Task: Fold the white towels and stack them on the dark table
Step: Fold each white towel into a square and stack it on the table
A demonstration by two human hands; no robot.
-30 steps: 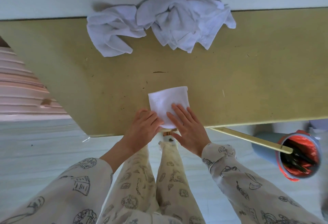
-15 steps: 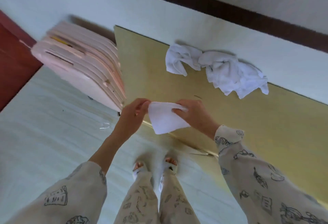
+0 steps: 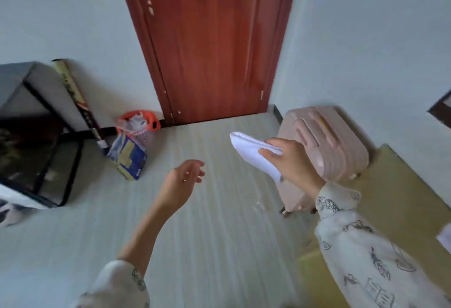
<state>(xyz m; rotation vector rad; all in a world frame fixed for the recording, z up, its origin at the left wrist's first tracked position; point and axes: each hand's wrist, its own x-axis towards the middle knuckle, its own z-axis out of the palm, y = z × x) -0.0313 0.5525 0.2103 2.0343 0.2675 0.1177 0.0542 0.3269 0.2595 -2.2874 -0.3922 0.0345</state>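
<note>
Left hand (image 3: 181,181) released, folded towel (image 3: 253,155) right-held

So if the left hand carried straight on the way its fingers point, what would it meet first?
Probably nothing close. The left hand is open and empty, its fingers aimed up and right over bare floor toward the red door. The folded towel sits right of that line, though depth is unclear.
</note>
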